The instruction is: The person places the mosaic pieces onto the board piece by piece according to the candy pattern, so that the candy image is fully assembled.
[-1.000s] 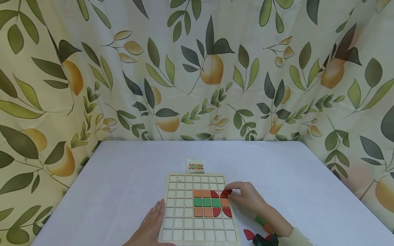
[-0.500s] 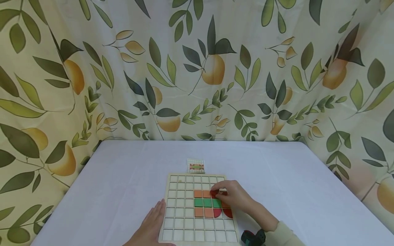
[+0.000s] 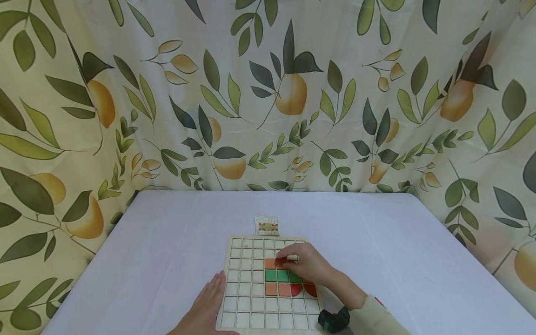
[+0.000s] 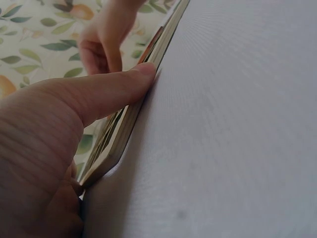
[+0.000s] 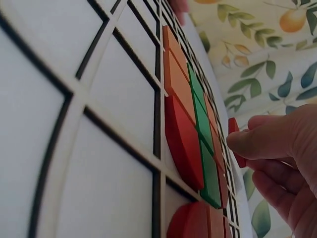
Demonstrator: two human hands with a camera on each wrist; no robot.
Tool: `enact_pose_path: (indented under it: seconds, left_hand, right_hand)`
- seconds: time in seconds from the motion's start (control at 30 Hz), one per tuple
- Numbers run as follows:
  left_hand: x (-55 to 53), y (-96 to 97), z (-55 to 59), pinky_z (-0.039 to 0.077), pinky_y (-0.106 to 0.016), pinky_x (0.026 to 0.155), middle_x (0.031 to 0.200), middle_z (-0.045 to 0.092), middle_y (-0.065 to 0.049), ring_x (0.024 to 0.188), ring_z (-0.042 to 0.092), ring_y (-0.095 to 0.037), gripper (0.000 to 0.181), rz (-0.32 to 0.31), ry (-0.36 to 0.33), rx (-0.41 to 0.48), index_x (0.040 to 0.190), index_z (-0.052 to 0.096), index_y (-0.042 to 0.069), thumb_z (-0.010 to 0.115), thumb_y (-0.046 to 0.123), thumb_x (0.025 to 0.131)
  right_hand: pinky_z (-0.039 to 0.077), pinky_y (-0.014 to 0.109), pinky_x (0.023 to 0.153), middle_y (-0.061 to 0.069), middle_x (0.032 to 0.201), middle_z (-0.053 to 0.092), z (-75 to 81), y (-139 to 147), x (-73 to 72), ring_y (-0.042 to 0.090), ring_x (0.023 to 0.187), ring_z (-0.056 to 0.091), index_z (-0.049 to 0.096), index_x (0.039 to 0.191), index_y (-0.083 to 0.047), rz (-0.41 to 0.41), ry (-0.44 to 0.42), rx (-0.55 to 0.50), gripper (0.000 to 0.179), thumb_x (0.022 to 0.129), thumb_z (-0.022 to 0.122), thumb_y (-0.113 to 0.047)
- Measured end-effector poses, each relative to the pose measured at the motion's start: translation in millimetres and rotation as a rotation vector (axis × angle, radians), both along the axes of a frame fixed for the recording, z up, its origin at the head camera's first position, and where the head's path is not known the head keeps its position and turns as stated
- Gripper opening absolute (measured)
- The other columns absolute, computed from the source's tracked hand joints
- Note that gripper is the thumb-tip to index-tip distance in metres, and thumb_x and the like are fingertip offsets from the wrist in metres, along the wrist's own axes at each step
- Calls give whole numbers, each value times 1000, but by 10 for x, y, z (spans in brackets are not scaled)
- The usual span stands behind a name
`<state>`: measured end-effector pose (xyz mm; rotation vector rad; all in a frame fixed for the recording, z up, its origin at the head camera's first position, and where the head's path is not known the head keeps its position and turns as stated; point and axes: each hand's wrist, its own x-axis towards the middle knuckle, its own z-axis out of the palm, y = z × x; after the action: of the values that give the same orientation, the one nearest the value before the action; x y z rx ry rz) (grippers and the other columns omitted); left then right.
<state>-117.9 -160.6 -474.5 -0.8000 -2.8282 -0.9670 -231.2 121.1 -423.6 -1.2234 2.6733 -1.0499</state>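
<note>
A square wooden grid board (image 3: 243, 304) lies flat on the table. My left hand (image 3: 204, 301) rests at its near left corner, fingers straight along the left edge. In the left wrist view the thumb (image 4: 111, 91) touches the board's edge. My right hand (image 3: 309, 265) is over the upper right part of the grid. Its thumb and fingers pinch a thin red piece (image 5: 235, 130), seen edge-on, its outline partly covered. Several tiles fill cells below: orange squares (image 3: 271, 289), green squares (image 3: 271, 276) and red quarter-circles (image 3: 296, 289). The right hand hides some cells.
A small pattern card (image 3: 266, 226) lies just beyond the board's far edge. A black device (image 3: 333, 320) sits on the right wrist. A red bit (image 3: 378, 301) peeks out behind the right sleeve. A leaf-print curtain (image 3: 268, 116) hangs behind the white table (image 3: 167, 242).
My right hand has moved left from the board's right edge, across the top red tiles to above the orange ones. The sleeve now covers the loose pieces at right. The left hand stays put.
</note>
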Motion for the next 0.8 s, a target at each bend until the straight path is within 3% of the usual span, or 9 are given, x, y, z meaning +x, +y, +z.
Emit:
enact_pose_path:
  seconds: [0.47, 0.8]
  left_hand:
    - [13, -2, 22, -14, -7, 94, 142, 17, -35, 130, 15, -47, 122, 9, -42, 7, 136, 12, -20, 63, 68, 68]
    - [2, 10, 30, -15, -7, 93, 146, 12, -29, 134, 9, -42, 126, 30, -127, 17, 140, 8, -15, 66, 67, 65]
  right_hand:
    - [48, 29, 82, 1, 100, 68, -12, -145, -27, 11, 96, 60, 70, 101, -6, 35, -6, 18, 23, 80, 68, 2]
    - [47, 23, 81, 0, 98, 68, -35, -285, -60, 9, 95, 60, 70, 101, -6, 62, -49, 23, 21, 81, 67, 1]
